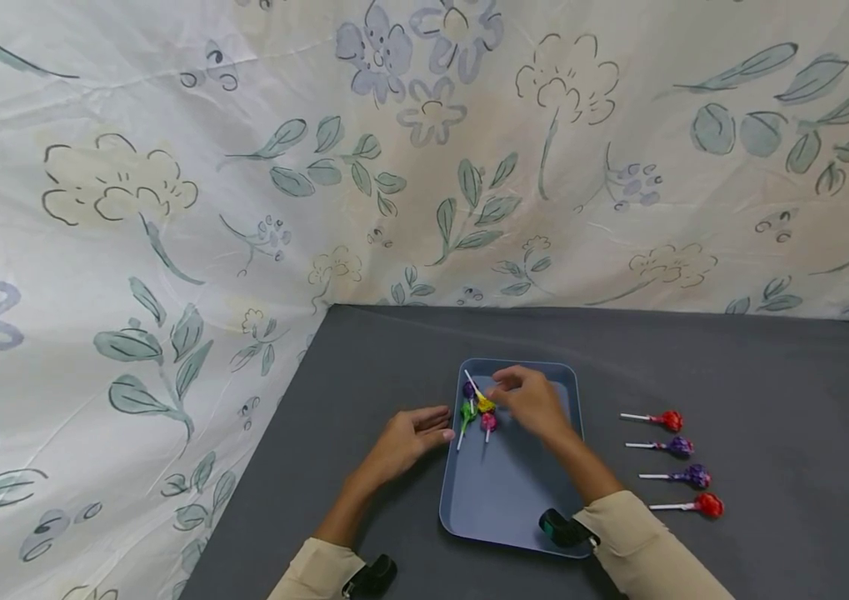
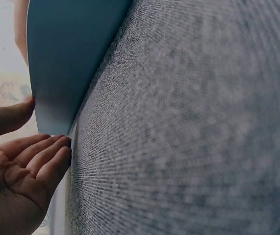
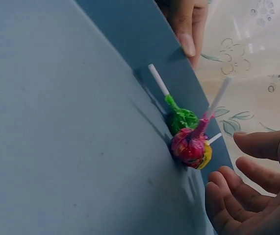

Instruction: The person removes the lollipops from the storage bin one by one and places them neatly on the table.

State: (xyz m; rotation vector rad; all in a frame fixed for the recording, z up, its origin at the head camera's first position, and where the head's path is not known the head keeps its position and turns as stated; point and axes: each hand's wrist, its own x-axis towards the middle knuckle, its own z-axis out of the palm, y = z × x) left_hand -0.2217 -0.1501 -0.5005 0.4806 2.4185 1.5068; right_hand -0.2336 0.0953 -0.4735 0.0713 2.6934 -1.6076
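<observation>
Right sleeve [image 1: 660, 546]: nearest the camera, back toward the body from the right fingers.
Right hand [image 1: 532, 404]: over the tray [image 1: 499, 492]; thumb and fingers apart, nothing between them. Right wrist view shows a gap to the lollipops.
Yellow lollipop [image 1: 484, 403]: in the tray's far left part, just left of the right fingers; stick slants away, far and left. Right hand is the nearer.
Cluster: purple lollipop [image 1: 469, 389] left of the right fingers, past the yellow; green lollipop [image 1: 466, 412] between yellow and the left fingers; pink lollipop [image 1: 488, 422] left of and bodyward from the right fingers.
Left hand [image 1: 412, 437]: fingers fairly straight and apart from the thumb, outside the left wall; thumb touches the rim.
Row on tabletop [image 1: 791, 417]: far red lollipop [image 1: 670, 421], far purple lollipop [image 1: 681, 447], near purple lollipop [image 1: 696, 476], near red lollipop [image 1: 707, 505]; right of and bodyward from the right fingers, long axes left-right, sticks trayward.
In between: tray's right wall separates right fingers and row.
</observation>
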